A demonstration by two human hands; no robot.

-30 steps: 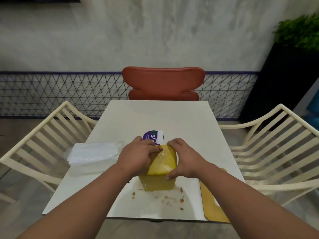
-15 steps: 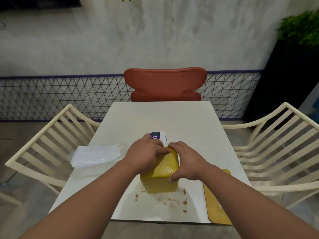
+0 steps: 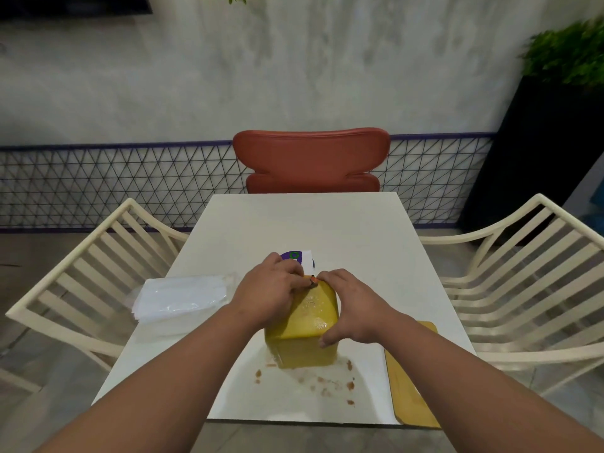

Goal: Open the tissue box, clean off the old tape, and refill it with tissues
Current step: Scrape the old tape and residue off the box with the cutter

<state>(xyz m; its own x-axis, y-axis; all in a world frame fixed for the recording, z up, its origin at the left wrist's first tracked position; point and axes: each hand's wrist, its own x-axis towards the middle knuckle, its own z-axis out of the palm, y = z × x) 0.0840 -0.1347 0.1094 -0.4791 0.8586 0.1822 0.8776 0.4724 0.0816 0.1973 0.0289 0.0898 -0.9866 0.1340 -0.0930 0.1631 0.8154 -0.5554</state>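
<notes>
A yellow tissue box (image 3: 309, 335) stands near the front of the white table (image 3: 304, 223), its glossy top face tilted toward me. My right hand (image 3: 351, 308) grips the box's right side, thumb on the front corner. My left hand (image 3: 271, 291) curls over the top left edge, its fingertips scraping at the far rim. Small brown scraps of old tape (image 3: 327, 382) lie scattered on the table in front of the box. A clear-wrapped pack of white tissues (image 3: 183, 297) lies to the left. The yellow lid panel (image 3: 413, 374) lies flat at the table's right front edge.
A purple and white sticker or card (image 3: 302, 258) lies just behind my hands. A red chair (image 3: 312, 158) stands across the table, cream slatted chairs (image 3: 523, 279) at both sides. A black planter (image 3: 549, 152) with greenery stands at the far right.
My hands keep working the box's far top edge with small shifts; the left fingertips have slid slightly along the rim. The view has dropped a little.
</notes>
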